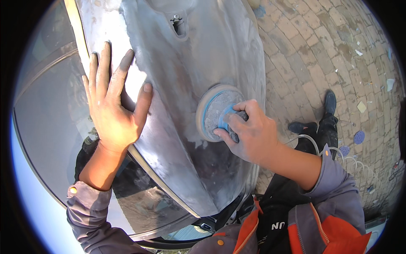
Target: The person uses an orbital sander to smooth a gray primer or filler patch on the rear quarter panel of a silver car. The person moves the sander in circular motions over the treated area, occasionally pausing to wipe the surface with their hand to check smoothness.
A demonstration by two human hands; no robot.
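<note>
A dull grey car body panel (186, 59) with bare, sanded-looking patches lies in front of me. My right hand (256, 133) grips a round sander (213, 111) by its dark, dusty top, fingers curled around the blue collar. The sander's disc rests against the curved middle of the panel, slightly tilted in view. My left hand (112, 108) lies flat with fingers spread across the panel's left edge, holding nothing. Beside it runs a pale yellow strip (165, 184) along the border with the dark car window (46, 114). The sander's underside is hidden.
A small opening (177, 26) with a metal part sits near the panel's top. Brick paving (304, 63) lies to the right, with scraps and blue-purple discs (359, 137). A pale coiled hose (351, 161) trails there by dark shoes (330, 102).
</note>
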